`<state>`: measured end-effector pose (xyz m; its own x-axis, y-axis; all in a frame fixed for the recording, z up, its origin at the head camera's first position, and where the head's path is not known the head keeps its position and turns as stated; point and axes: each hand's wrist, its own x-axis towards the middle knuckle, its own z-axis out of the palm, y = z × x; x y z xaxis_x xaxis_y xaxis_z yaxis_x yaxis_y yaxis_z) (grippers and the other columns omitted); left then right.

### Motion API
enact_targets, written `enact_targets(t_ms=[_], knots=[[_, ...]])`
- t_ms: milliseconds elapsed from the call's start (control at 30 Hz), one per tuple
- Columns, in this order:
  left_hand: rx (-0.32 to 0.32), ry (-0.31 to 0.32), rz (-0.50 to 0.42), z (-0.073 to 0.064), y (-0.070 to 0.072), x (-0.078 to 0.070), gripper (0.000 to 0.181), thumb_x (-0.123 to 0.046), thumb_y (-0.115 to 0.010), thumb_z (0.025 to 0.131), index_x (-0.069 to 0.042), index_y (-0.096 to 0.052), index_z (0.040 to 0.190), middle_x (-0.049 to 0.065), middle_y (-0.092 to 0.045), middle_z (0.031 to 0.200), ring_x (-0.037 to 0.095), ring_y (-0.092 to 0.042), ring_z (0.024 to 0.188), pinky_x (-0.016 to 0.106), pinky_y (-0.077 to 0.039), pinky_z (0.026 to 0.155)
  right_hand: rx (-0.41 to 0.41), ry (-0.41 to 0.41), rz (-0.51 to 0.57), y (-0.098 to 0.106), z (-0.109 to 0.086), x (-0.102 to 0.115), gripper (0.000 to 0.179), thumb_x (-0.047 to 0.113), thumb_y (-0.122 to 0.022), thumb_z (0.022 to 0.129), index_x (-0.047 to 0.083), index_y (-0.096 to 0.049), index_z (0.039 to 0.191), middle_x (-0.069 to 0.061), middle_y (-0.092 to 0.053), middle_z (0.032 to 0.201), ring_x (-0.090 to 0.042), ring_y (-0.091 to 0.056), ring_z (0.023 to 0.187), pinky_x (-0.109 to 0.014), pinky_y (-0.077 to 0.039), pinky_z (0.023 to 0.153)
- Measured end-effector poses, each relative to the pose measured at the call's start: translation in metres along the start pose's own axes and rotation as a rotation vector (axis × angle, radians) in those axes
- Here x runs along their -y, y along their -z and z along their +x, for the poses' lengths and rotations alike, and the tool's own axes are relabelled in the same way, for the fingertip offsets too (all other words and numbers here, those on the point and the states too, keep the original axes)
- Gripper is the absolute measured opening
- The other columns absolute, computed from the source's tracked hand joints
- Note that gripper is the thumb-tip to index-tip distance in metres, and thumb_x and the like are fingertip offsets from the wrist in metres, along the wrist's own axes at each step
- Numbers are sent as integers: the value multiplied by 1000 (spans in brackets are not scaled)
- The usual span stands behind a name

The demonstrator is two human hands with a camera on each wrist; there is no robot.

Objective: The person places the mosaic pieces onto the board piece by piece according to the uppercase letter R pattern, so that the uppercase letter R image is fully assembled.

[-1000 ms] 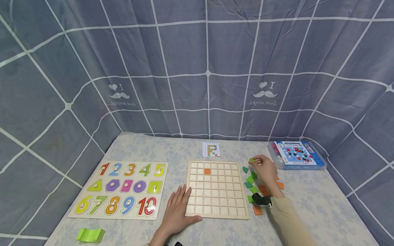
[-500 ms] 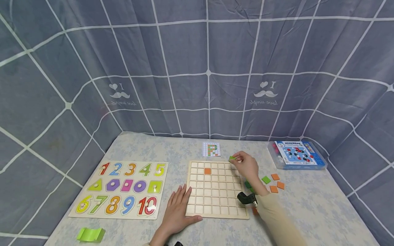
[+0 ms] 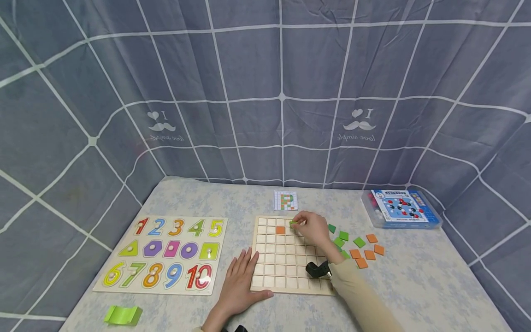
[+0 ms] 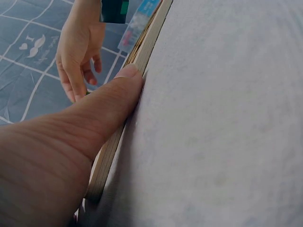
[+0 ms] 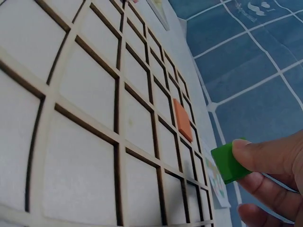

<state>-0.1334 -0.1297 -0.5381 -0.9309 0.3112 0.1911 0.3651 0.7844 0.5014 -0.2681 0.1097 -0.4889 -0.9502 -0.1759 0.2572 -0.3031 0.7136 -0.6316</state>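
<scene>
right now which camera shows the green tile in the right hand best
Right wrist: the green tile appears large there, pinched in the right hand, much of its face uncovered. The head view shows only a small green sliver over the grid board. In the left wrist view I can't make it out.

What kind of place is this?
It looks like a puzzle-play corner, maybe indoors, though I can't be sure. There's a table with a number board and a wooden grid board on it, and a grey-blue cloth hangs around it.
</scene>
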Motion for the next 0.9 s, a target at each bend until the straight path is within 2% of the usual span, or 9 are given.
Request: enact_targets(t_ms=[167, 333, 600, 700, 900], knots=[[-25, -20, 6, -1, 0, -1, 104, -67, -66, 73, -1, -33, 146, 21, -27, 150, 37, -18, 139, 52, -12, 108, 24, -10, 4, -7, 0, 2, 7, 19, -78, 79, 16, -72, 80, 9, -60, 71, -8, -49, 54, -36, -40, 63], [-37, -30, 8, -1, 0, -1, 103, -67, -66, 73, 0, -34, 146, 22, -28, 150, 39, -19, 138, 54, -13, 108, 55, -4, 28, -12, -1, -2, 7, 19, -77, 80, 16, -71, 81, 10, -60, 70, -8, -53, 58, -33, -43, 60], [-7, -3, -2, 0, 0, 0, 104, -68, -64, 74, -2, -31, 148, 19, -24, 152, 35, -15, 140, 50, -8, 109, 69, 27, 51, -15, 4, -11, 9, 21, -75, 82, 13, -74, 86, 12, -62, 71, -7, -56, 62, -35, -45, 64], [2, 2, -8, 0, 0, 0, 104, -67, -65, 74, -3, -31, 148, 19, -23, 152, 35, -13, 141, 49, -7, 110, 75, 29, 33, -14, 4, -11, 6, 19, -74, 83, 15, -75, 88, 12, -62, 72, -7, -56, 63, -39, -43, 70], [13, 6, -4, 0, 0, 0, 104, -67, -65, 74, -3, -30, 148, 18, -23, 153, 35, -13, 141, 49, -7, 110, 83, 41, -19, -13, 2, -12, 7, 16, -74, 83, 18, -75, 89, 12, -61, 73, -10, -54, 67, -43, -38, 73]])
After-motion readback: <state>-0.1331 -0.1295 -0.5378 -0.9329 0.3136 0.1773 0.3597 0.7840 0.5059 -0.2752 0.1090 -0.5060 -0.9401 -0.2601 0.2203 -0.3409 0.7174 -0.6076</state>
